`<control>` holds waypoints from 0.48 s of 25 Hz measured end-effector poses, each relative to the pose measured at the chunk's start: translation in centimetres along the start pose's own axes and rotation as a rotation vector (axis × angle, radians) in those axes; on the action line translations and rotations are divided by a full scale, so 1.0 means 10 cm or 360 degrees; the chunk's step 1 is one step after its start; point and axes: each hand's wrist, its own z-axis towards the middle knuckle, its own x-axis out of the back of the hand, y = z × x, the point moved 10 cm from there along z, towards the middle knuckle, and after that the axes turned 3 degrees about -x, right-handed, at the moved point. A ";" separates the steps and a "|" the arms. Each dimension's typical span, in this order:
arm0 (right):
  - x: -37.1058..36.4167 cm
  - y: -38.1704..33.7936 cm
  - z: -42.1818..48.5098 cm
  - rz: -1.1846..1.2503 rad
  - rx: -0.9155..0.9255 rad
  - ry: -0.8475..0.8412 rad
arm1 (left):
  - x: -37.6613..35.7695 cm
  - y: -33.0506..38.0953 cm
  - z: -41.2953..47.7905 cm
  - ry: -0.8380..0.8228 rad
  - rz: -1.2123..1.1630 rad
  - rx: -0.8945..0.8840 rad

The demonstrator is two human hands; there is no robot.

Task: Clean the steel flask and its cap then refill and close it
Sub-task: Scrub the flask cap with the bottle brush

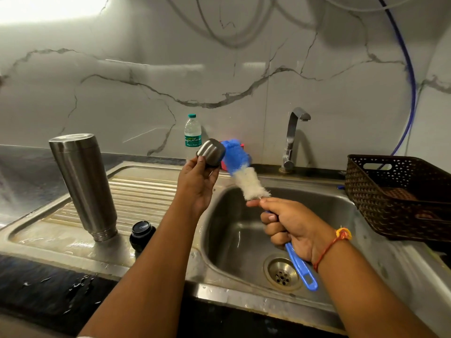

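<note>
The left hand point(197, 184) is holding the steel cap point(211, 152) up above the sink's edge, thumb and fingertips curling round its lower rim, with the domed end tipping up and to the left. The right hand point(290, 223) is gripping the blue handle point(301, 267) of a bottle brush point(244, 174) in a closed fist, just below the bristles.

The brush is running on a slant from the handle's loop, low over the drain point(283, 275), up and to the left toward the cap. Its white bristles are sitting near the fist and its blue tip is meeting the cap's right side. The tip is blurring, so whether it is inside the cap's mouth or only brushing the rim is hard to tell. The cap is lying up and left of the right hand, in line with the brush's long axis, so the scrubbing stroke is probably going along that slant.

The steel flask point(83, 186) is standing mouth-down on the wet drainboard point(146, 189), well apart from the cap and nearer the left hand. A black stopper point(142, 234) is sitting just beside its neck. Behind the basin point(234, 240), a tap point(292, 137) and a plastic water bottle point(192, 135) are standing against the wall, and a dark basket point(366, 191) is resting on the right.
</note>
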 end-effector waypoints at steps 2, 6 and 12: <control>-0.20 0.07 -0.01 0.0149 -0.0092 -0.0216 | 0.01 -0.03 0.01 0.0012 -0.0115 0.0012; -0.45 0.08 -0.04 0.0613 -0.0230 -0.0530 | -0.07 -0.24 -0.02 -0.0153 0.0026 0.0050; -0.59 0.10 -0.13 0.0879 -0.0360 -0.0787 | -0.11 -0.20 0.01 -0.0238 0.0094 -0.0091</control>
